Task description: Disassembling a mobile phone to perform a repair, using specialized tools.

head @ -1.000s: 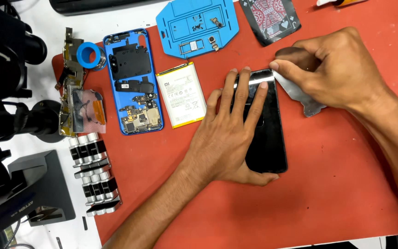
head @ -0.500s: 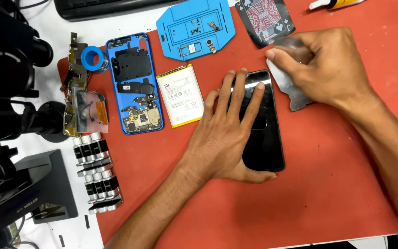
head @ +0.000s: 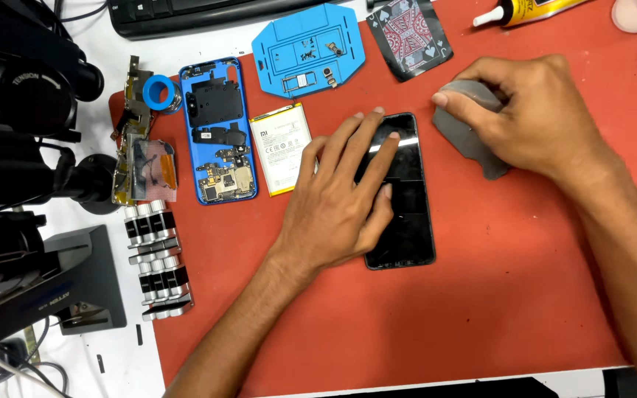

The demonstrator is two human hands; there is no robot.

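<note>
One black phone screen (head: 405, 199) lies at the centre of the red mat (head: 481, 317). The left hand (head: 337, 203) presses it flat, fingers extended. The right hand (head: 536, 118) grasps one grey cloth (head: 466, 133) just right of the screen. One blue phone frame (head: 219, 129) and one battery (head: 282, 147) lie to the left.

left hand (head: 337, 203) flat, fingers spread, right hand (head: 532, 118) seemingly curled

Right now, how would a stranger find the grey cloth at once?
Start at the red mat. Find the black phone screen under the left hand; just right of it, the right hand presses the grey cloth, the only soft thing there.
</note>
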